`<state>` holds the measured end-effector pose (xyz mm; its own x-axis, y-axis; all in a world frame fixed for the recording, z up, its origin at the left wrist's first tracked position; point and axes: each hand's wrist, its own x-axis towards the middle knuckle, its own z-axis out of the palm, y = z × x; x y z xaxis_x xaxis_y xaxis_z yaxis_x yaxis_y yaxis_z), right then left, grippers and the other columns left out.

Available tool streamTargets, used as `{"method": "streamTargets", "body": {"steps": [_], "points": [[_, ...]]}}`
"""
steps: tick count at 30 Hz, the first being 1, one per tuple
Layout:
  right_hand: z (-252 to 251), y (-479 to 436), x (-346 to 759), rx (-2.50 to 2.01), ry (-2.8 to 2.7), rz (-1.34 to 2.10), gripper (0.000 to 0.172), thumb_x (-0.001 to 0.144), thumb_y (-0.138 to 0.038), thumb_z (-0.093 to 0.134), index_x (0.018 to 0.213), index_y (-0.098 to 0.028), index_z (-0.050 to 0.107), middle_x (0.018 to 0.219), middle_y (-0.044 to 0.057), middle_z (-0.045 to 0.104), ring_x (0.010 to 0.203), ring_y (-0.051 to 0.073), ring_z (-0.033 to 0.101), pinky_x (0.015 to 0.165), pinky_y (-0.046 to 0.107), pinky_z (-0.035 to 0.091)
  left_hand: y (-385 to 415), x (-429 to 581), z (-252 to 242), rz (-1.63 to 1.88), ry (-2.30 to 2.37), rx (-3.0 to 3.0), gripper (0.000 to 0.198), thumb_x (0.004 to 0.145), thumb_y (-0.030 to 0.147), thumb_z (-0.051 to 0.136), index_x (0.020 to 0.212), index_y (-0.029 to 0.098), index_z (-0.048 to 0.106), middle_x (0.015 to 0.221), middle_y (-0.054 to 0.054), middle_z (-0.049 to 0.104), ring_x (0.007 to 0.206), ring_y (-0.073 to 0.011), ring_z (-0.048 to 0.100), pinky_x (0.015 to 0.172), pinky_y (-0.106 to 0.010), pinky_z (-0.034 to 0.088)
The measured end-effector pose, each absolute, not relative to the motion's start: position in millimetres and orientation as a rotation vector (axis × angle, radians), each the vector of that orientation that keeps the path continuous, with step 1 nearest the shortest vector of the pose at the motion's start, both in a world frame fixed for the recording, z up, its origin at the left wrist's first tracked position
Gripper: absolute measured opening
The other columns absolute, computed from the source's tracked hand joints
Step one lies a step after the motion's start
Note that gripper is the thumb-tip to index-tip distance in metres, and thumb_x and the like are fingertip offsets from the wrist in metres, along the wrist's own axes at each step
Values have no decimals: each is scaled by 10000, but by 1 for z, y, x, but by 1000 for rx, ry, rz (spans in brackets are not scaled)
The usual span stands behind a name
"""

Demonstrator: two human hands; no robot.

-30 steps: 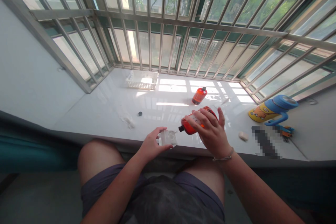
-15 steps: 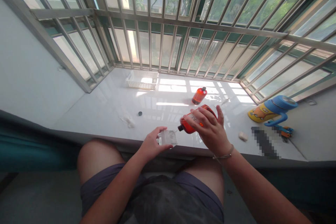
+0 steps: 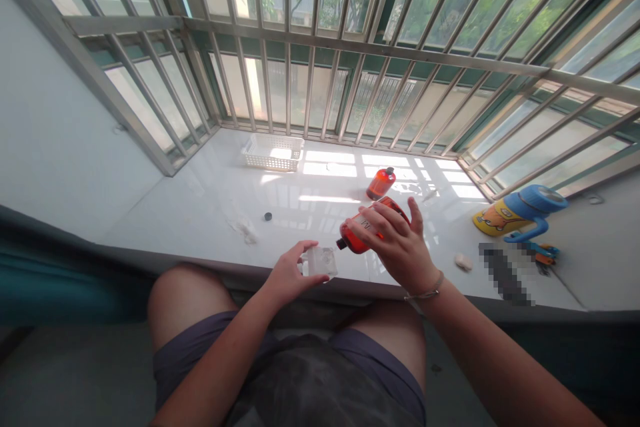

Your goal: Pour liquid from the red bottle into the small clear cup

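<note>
My left hand grips a small clear container near the front edge of the white sill, thumb and fingers on its sides. My right hand is wrapped round a red-orange bottle with a black neck, tilted so that its mouth points down and left toward the container. Bottle mouth and container are a little apart. I cannot make out the liquid level in the container. Behind the held bottle stands a second red-orange bottle with a black top. A small black cap lies to the left.
A white plastic basket stands near the barred window. Crumpled clear plastic lies at left. On the right are a blue and yellow flask, a small pale lump, an orange and blue tool and a blurred-out dark item.
The tilted bottle has shifted slightly left with my right hand, its mouth closer to the container. My left hand and the container stay in place.
</note>
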<state>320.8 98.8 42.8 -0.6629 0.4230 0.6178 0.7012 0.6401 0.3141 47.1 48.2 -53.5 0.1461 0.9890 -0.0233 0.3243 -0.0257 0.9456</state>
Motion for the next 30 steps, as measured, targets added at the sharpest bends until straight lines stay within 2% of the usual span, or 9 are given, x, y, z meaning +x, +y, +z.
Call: {"method": "streamTargets", "body": {"steps": [15,21,30], "points": [[53,104,312,-804,-2372,-787,510,1004,-59,622,1405,-373,635,1375,2,726,1384,225,585,1346,647,124,50,46,-52,953,1319,1497,749,690,392,966,1356,276,643,1367,-73,719,1239,-304,680,1040,-437,554],[54,105,312,-792,-2391,-768,574,983,-62,670,1440,-405,611,1397,-9,714,1387,228,582,1351,642,99,49,47,-49,954,1327,1495,742,683,390,969,1343,273,652,1342,-70,731,1220,-302,687,1023,-432,553],[57,106,310,-751,-2411,-800,475,1015,-93,665,1408,-358,641,1412,6,714,1380,225,592,1350,650,107,48,46,-50,947,1330,1495,753,689,394,969,1357,269,643,1353,-77,727,1213,-301,689,1021,-433,555]]}}
